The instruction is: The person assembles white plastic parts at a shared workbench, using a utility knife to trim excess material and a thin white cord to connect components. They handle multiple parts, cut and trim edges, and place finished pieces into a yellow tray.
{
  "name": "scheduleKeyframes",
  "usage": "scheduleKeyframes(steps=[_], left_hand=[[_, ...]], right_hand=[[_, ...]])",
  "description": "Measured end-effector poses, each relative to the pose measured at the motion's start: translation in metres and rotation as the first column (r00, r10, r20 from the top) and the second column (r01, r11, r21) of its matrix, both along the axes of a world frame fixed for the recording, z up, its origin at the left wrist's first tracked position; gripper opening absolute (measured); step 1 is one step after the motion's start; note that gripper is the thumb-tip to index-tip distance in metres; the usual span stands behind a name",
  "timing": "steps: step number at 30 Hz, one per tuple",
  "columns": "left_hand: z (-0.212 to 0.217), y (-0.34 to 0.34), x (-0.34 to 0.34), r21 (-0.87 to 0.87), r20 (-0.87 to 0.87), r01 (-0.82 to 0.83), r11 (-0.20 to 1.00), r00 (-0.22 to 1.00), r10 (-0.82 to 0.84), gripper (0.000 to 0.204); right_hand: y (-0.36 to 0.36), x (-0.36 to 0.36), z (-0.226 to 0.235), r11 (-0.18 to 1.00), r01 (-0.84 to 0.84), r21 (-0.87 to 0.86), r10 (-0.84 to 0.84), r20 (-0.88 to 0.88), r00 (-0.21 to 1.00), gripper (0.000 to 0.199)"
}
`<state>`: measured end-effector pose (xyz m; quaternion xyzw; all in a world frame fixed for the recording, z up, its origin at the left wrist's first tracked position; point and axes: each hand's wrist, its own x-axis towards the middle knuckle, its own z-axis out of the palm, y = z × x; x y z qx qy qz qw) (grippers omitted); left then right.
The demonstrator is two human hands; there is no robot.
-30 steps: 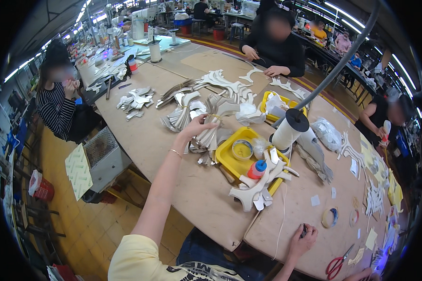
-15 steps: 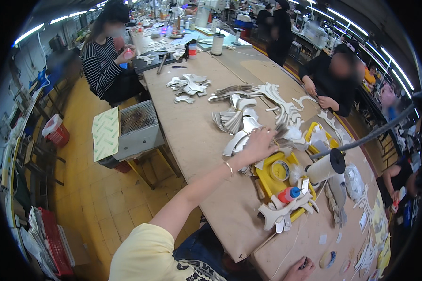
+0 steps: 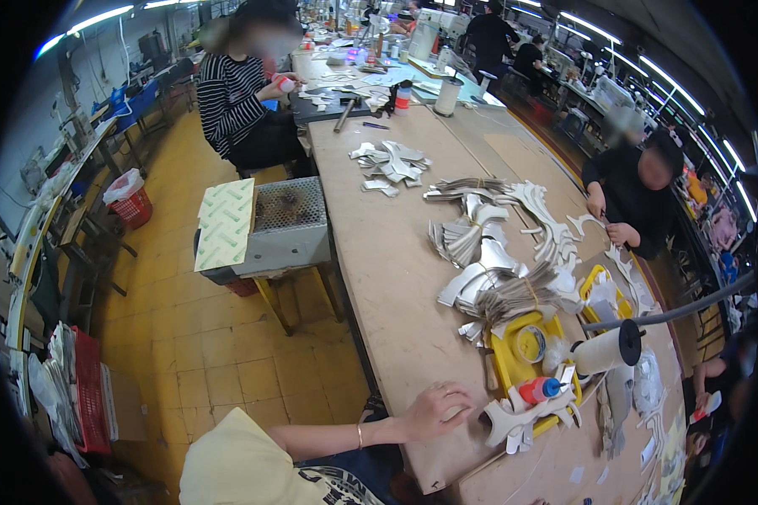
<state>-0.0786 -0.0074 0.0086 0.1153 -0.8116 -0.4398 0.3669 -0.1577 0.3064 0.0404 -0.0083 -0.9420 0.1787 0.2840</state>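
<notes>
My left hand [image 3: 440,412] is over the near edge of the brown-topped table [image 3: 396,337], its fingers loosely curved and slightly apart, with nothing visible in them. Just to its right, pale curved cut-out pieces [image 3: 509,422] lie against a yellow tray [image 3: 504,358]. A red bottle with a blue cap [image 3: 537,390] lies at the tray's near end, and a round clear tub [image 3: 530,344] sits inside it. Beyond the tray are fanned bundles of cut pieces [image 3: 522,296]. My right hand is out of view.
A large cone of white thread [image 3: 598,352] lies right of the tray, beside a second yellow tray [image 3: 602,286]. A grey cable [image 3: 699,303] crosses above. Left of the table stands a perforated metal box [image 3: 290,223]. Co-workers sit at the far left and right.
My left hand has come back from the bundles of cut pieces to the table's near edge. My right hand has left the view. The whole view has shifted.
</notes>
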Motion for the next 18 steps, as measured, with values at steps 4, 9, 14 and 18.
scheduleKeyframes(steps=[4, 9, 14, 18], left_hand=[[-0.041, 0.003, 0.008, -0.14, 0.225, 0.068, 0.988, 0.974, -0.035, 0.015], [-0.046, 0.001, 0.0, -0.125, 0.387, 0.171, 0.977, 0.915, -0.111, 0.017], [-0.044, 0.001, 0.002, -0.134, 0.366, 0.172, 0.976, 0.924, -0.113, 0.016], [-0.047, 0.002, 0.002, -0.119, 0.345, 0.16, 0.98, 0.932, -0.11, 0.016]], right_hand=[[-0.005, 0.002, 0.002, 0.997, 0.046, 0.058, -0.045, -0.023, 0.999, 0.035], [0.0, 0.004, 0.004, 0.96, 0.149, 0.236, -0.156, 0.01, 0.988, 0.037], [0.008, 0.001, -0.01, 0.985, 0.148, 0.091, -0.151, 0.027, 0.988, 0.038], [0.011, -0.004, -0.017, 0.996, 0.091, 0.001, -0.091, 0.006, 0.996, 0.039]])
